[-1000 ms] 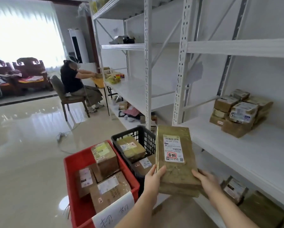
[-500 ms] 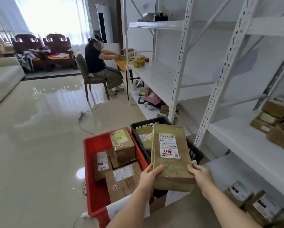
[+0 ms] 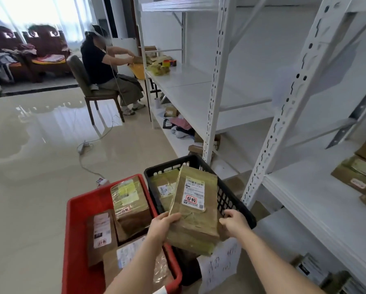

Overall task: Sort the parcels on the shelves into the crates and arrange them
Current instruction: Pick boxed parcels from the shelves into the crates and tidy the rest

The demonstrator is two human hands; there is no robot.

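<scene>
A flat brown parcel with a white label hangs tilted over the black crate. My left hand grips its near left corner and my right hand its near right edge. Another parcel lies inside the black crate. The red crate to the left holds a tall wrapped parcel, a flat one and one partly hidden by my left arm. More parcels sit on the white shelf at the right.
White shelving posts rise right behind the black crate. Parcels lie on the bottom shelf at the lower right. A person on a chair works at the far end of the shelves. A power strip and cable lie on the floor.
Both hands have lowered the flat parcel and carried it right, over the black crate. The view has tilted down and left.
</scene>
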